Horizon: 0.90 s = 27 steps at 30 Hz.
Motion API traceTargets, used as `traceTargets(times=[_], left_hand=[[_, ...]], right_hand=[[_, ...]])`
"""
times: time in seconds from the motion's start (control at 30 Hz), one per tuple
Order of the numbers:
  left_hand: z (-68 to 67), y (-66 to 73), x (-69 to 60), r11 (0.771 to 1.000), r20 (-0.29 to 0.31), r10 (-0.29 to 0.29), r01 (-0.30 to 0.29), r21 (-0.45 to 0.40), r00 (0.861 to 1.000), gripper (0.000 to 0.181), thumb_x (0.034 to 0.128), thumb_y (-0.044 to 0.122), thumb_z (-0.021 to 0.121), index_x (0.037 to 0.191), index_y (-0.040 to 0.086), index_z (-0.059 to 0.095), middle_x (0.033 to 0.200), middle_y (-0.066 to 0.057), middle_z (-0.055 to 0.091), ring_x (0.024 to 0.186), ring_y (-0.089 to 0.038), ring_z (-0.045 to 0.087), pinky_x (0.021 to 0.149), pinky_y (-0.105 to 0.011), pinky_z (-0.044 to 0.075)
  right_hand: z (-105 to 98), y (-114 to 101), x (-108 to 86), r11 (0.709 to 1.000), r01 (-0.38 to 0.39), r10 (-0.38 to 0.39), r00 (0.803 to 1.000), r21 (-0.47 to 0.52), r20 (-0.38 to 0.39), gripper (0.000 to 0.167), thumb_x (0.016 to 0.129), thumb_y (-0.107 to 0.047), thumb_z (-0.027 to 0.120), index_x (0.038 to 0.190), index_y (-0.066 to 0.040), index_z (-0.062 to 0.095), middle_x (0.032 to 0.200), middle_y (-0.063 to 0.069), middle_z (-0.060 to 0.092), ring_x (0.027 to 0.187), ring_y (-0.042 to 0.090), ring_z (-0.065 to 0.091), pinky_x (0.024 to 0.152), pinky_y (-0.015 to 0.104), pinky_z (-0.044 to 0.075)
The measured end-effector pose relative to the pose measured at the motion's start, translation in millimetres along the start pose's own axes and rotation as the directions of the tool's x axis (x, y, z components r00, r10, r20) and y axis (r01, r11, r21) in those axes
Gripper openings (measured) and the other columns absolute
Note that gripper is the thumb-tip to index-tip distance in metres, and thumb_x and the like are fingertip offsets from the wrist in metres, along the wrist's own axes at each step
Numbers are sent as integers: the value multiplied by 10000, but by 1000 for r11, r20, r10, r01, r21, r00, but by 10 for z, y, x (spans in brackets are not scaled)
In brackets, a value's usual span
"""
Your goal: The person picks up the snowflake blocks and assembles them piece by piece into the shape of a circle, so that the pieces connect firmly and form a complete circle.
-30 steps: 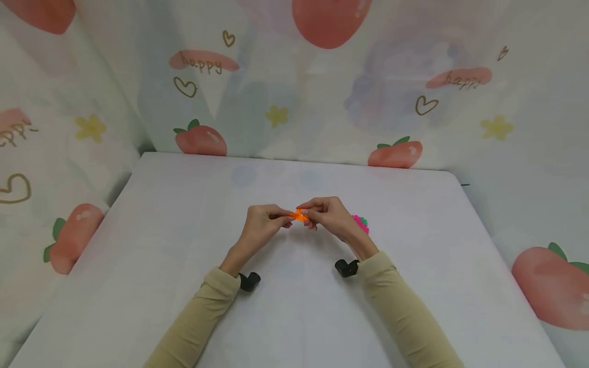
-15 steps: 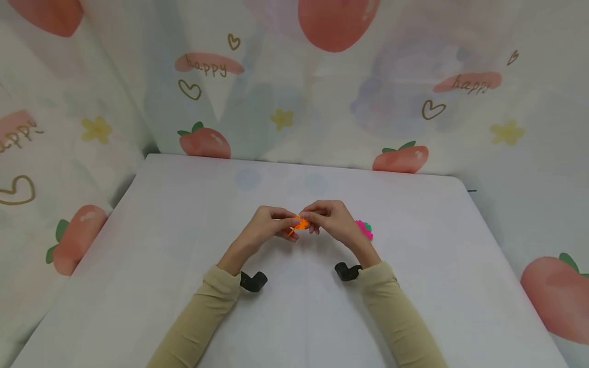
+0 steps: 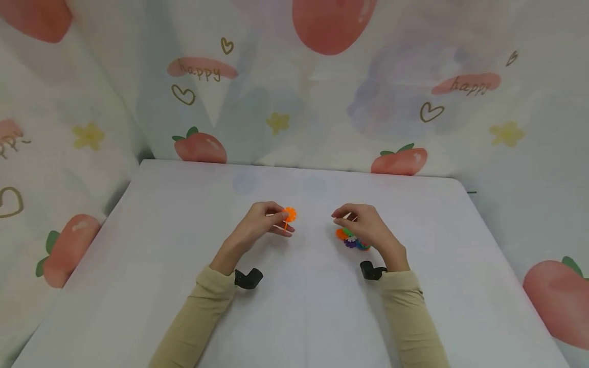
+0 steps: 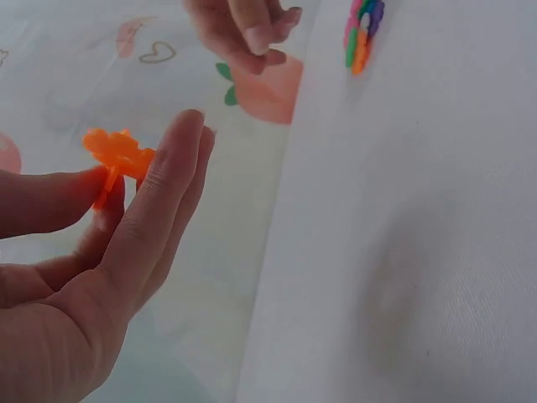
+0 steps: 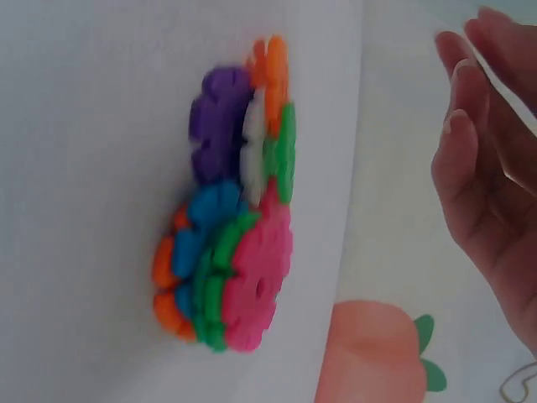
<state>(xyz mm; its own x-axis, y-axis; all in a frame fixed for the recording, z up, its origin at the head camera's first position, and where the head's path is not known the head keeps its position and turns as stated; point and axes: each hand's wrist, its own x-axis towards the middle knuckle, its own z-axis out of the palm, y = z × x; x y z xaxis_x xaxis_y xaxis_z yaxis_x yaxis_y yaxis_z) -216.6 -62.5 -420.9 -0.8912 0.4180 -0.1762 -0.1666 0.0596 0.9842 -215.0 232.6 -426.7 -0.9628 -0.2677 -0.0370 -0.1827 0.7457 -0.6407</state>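
Between thumb and fingers, the left hand [image 3: 259,222] pinches orange toothed pieces [image 3: 290,213] above the table. In the left wrist view these orange pieces [image 4: 117,154] look like discs joined at an angle. The right hand [image 3: 368,225] holds nothing; its fingers are loosely bent over a small cluster of coloured discs [image 3: 351,243]. Seen from the right wrist, the cluster [image 5: 258,285] has pink, green, blue, orange, purple and white toothed discs stacked and touching, and the right hand [image 5: 495,159] is apart from it.
A white table [image 3: 184,204] lies under both hands. Behind it and at its sides hangs a cloth [image 3: 322,112] printed with fruit, hearts and flowers. Each wrist wears a black camera mount, the left one [image 3: 249,279] and the right one [image 3: 371,271].
The hands have moved apart. The right hand has let go of the orange pieces and shifted right, over the cluster, more of which shows. The left hand still holds the orange pieces.
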Motion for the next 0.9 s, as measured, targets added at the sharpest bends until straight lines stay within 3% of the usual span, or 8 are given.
traceTargets(times=[0.27,0.53,0.63,0.73,0.9], left_hand=[[-23,-3,-52,1000,0,10,-10,-28,1000,206,1042,41,547,1169,-107,615,1214,-338,617,1000,-410,740,838,-424,632],[-41,8,-88,1000,-8,5,-5,-15,1000,257,1043,72,563,1202,-115,640,1241,-351,626,1033,-425,726,869,-443,623],[-26,-5,-91,1000,-14,6,-6,-28,1000,257,1041,73,579,1196,-120,647,1216,-321,651,979,-358,750,863,-435,624],[4,-19,-77,999,-12,7,-7,-52,1000,251,1034,64,595,1187,-125,654,1193,-301,669,922,-290,764,846,-428,629],[62,-30,-55,997,2,-3,4,-83,1000,249,1031,63,599,1187,-122,660,1236,-350,647,911,-290,775,827,-420,634]], right_hand=[[-3,216,7,995,-80,86,992,-63,91,205,970,-133,698,1160,-75,750,1163,122,725,1003,290,618,806,374,543],[87,195,63,984,-100,125,977,-147,171,272,907,-124,768,1141,2,707,1121,165,664,1027,330,601,912,474,536],[97,198,64,982,-94,120,981,-162,153,216,904,-129,777,1067,-5,706,1063,144,676,954,293,593,875,450,535],[98,208,60,988,-76,90,991,-137,103,153,903,-142,790,988,-41,711,1016,122,680,824,237,572,747,373,517],[107,176,60,998,-27,28,999,-63,18,105,916,-192,789,962,-112,738,923,55,714,722,164,579,661,301,488]])
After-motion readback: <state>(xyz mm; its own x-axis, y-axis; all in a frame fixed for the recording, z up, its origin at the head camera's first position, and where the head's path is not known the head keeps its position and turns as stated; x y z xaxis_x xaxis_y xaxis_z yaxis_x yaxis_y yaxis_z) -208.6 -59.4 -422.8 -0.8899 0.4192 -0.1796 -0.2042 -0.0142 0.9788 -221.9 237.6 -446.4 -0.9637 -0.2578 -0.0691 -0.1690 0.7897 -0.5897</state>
